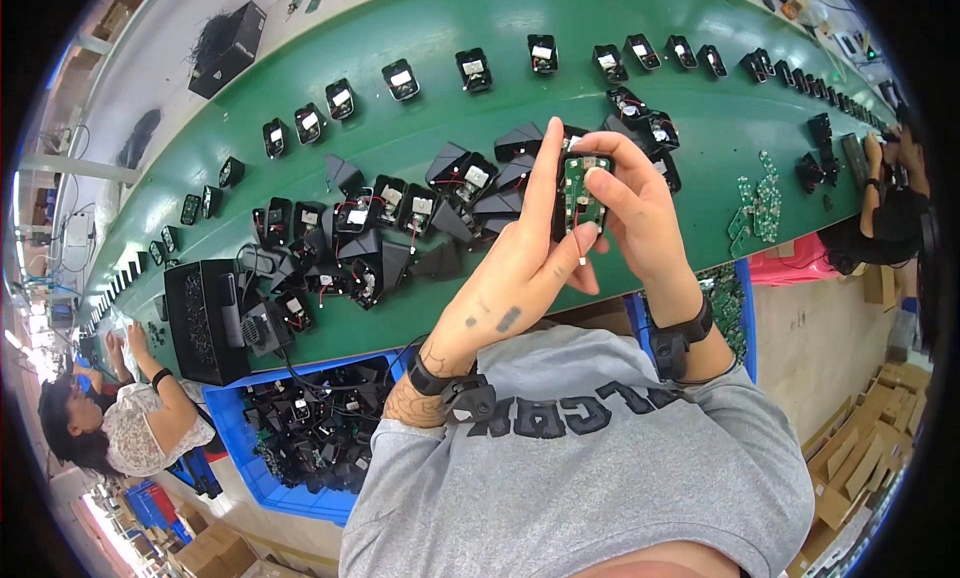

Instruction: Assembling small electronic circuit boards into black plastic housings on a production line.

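Both of my hands hold a small black plastic housing with a green circuit board (575, 206) inside, raised above the table's near edge. Along its left side lie the fingers of my left hand (515, 263), and that thumb presses near the board's lower end. My right hand (645, 208) wraps round the right side, its thumb bent over the board's upper part. A short wire with a white connector hangs below the board. Just left of my hands is a loose heap of black housings (470, 183), several with boards and red wires showing.
Black housings (400, 80) stand in a curved row along the green table (440, 28). Loose circuit boards (757, 203) lie to the right. A black box (205, 318) holds small dark parts. Blue bins (270, 488) below the edge hold parts. Co-workers (140, 418) sit at both sides.
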A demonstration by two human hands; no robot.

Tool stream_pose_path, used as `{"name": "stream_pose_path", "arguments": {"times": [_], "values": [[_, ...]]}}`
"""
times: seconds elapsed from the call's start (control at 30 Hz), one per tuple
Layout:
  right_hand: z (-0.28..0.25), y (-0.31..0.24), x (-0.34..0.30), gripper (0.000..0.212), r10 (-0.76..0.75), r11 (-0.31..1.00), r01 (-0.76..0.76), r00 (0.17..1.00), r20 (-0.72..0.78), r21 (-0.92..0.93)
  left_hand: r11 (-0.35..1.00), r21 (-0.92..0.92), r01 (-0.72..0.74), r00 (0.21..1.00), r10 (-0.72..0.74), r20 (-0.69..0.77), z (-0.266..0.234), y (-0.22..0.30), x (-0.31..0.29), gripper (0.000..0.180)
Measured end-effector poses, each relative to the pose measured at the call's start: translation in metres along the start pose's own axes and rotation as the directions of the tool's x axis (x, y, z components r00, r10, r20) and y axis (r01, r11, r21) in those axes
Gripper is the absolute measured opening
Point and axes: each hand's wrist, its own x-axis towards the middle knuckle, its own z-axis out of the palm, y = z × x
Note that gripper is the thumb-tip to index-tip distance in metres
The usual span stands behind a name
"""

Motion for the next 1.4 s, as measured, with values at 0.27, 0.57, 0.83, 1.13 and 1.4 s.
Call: {"name": "stream_pose_path", "arguments": {"times": [0.27, 0.57, 0.83, 1.13, 1.4], "values": [[0.003, 0.010, 0.033, 0.039, -0.073, 0.987, 0.067, 0.997, 0.033, 0.145, 0.972, 0.231, 0.036, 0.994, -0.011, -0.111, -0.014, 0.011, 0.014, 0.084], [0.000, 0.015, 0.058, 0.040, -0.115, 0.991, 0.104, 0.985, 0.129, 0.089, 0.996, 0.092, 0.008, 0.993, 0.003, -0.116, -0.032, 0.010, 0.028, 0.080], [-0.014, 0.011, 0.063, 0.042, -0.198, 0.978, 0.189, 0.973, 0.121, 0.083, 0.964, 0.266, 0.009, 0.997, 0.011, -0.073, -0.028, 0.015, 0.045, 0.081], [-0.026, 0.004, 0.067, 0.043, -0.151, 0.988, 0.152, 0.987, 0.049, -0.019, 0.951, 0.299, 0.073, 0.997, -0.073, -0.011, -0.031, 0.019, 0.062, 0.076], [-0.027, -0.002, 0.065, 0.038, -0.071, 0.994, 0.065, 0.995, 0.065, 0.087, 0.999, -0.009, 0.043, 0.998, -0.043, -0.034, -0.031, 0.008, 0.063, 0.068]]}}
